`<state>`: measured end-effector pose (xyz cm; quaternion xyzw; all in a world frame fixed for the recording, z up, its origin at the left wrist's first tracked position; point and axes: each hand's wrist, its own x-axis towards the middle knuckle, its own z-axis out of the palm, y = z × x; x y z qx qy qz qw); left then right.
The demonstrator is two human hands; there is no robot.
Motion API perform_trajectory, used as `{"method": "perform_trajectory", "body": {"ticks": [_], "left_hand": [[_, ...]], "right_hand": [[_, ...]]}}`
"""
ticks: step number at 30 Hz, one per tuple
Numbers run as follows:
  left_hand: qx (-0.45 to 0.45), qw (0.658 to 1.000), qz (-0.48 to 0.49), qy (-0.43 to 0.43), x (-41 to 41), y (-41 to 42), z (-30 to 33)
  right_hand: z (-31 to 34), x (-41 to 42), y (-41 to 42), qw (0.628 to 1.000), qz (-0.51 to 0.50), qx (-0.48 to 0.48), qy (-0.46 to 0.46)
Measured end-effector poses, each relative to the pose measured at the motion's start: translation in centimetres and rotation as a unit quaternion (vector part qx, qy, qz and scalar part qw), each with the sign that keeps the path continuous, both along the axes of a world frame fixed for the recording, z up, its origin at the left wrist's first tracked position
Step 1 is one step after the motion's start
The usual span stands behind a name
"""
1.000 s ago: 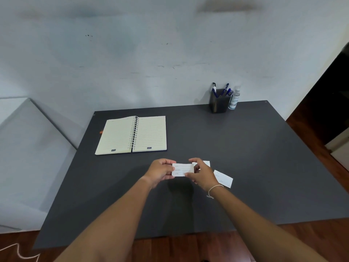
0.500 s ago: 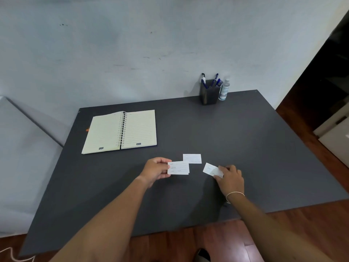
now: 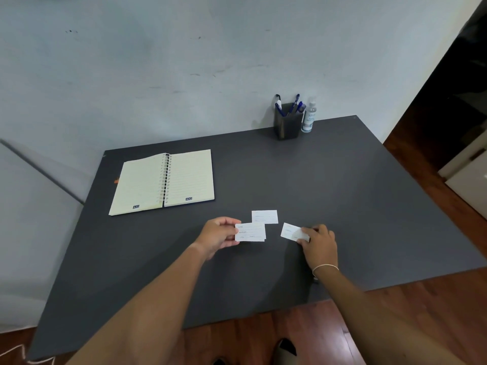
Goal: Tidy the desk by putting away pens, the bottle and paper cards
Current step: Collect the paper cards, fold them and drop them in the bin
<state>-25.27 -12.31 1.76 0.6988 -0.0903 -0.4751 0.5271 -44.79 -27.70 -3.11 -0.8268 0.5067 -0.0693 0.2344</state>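
Cards (image 3: 250, 232) pinched; open desk (image 3: 342, 193) beyond.

"AIG" on both notebook (image 3: 163, 181) pages

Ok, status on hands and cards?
Left hand holds white paper cards. Right hand on angled card. Third card loose. Nothing blocking.

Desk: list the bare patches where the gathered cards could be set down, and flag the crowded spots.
Free: the broad desk stretch between the pen holder and the right hand; also the near-left corner, below the notebook. Crowded: the middle, where the left hand holds cards beside a loose card.
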Motion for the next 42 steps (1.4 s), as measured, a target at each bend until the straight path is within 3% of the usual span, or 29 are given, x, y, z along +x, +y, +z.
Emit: {"method": "perform_trajectory", "body": {"ticks": [13,19,24,31,42], "left_hand": [[0.002,1.000,0.000,0.006,-0.4,0.0,-0.3],[-0.005,1.000,-0.003,0.007,-0.7,-0.4,-0.2],[-0.008,1.000,-0.005,0.006,-0.9,-0.9,-0.2],[-0.016,1.000,0.007,-0.005,-0.8,-1.5,0.3],[-0.045,0.999,0.012,0.024,-0.6,-1.9,1.5]], "right_hand": [[-0.5,-0.3,-0.2,1.000,-0.007,0.006,-0.008],[0.0,-0.2,-0.2,0.992,-0.022,0.074,-0.098],[1.6,0.1,-0.6,0.939,-0.088,0.244,-0.226],[4.5,1.8,-0.5,0.851,-0.095,0.373,-0.358],[5.1,5.4,1.6,0.889,-0.036,0.356,-0.285]]}}
